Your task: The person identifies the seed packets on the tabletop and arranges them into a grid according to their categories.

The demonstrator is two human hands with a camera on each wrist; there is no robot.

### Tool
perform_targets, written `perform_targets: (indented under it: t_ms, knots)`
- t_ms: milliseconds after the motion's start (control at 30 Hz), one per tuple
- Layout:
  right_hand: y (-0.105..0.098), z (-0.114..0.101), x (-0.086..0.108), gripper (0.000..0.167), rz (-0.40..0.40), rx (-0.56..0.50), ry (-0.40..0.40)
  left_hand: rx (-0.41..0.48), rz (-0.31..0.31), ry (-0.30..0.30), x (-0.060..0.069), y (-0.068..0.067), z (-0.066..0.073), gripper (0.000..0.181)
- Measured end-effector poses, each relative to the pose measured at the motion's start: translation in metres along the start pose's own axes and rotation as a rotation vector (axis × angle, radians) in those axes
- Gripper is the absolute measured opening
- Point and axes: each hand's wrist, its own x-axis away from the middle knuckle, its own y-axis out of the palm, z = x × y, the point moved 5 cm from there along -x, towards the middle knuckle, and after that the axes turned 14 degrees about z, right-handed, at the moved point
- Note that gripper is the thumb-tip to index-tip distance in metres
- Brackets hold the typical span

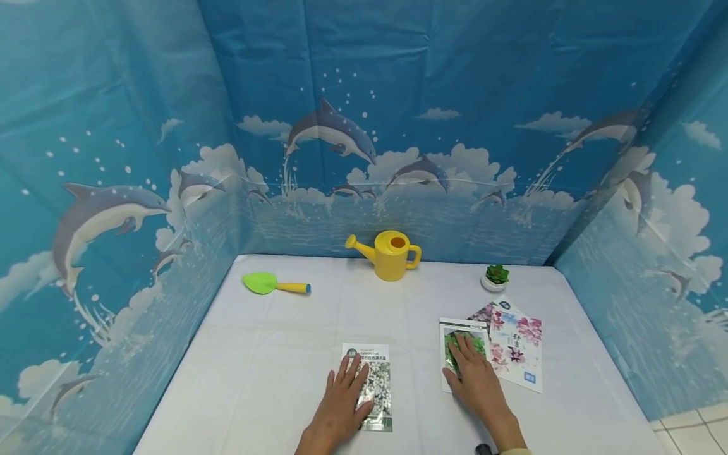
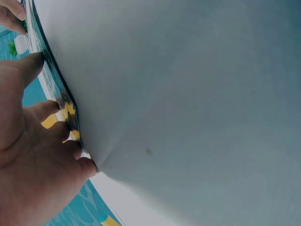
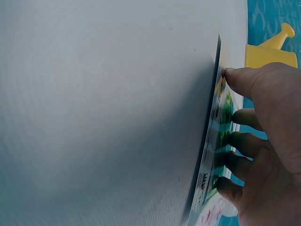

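Note:
My left hand (image 1: 340, 401) lies palm down with straight, spread fingers on a seed packet (image 1: 380, 385) printed with white flowers, at the front middle of the table. In the left wrist view, its fingertips touch the face of that packet, seen nearly edge-on. To the right, my right hand (image 1: 476, 379) rests its extended fingers on a seed packet (image 1: 480, 341) with a green leafy picture. The right wrist view has the thumb and fingertips against this packet's glossy face. A pink-flowered packet (image 1: 526, 347) and a partly covered packet (image 1: 483, 313) lie beside and beneath it.
At the back middle of the white table (image 1: 273, 354) stands a yellow watering can (image 1: 390, 259). A green toy trowel (image 1: 260, 283) with a yellow handle lies back left. A small potted succulent (image 1: 495, 278) is back right. Dolphin-print curtains (image 1: 398, 95) surround the table.

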Motion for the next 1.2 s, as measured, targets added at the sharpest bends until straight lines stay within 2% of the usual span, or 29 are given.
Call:
perform_targets:
  t_ms: [300, 533, 867, 1200]
  knots:
    - [0.005, -0.004, 0.005, 0.066, -0.032, -0.012, 0.010, -0.011, -0.010, 0.005, 0.000, 0.000, -0.001, 0.076]
    - [0.005, -0.009, 0.008, 0.066, -0.006, -0.023, -0.008, -0.021, 0.000, 0.021, 0.000, 0.000, -0.001, 0.076]
    - [0.008, -0.021, 0.013, 0.064, -0.019, -0.012, -0.029, -0.022, 0.004, 0.014, 0.000, 0.000, -0.001, 0.076]
    - [0.012, -0.031, 0.020, 0.067, -0.073, -0.009, -0.005, -0.041, -0.003, 0.011, 0.001, -0.001, 0.000, 0.076]
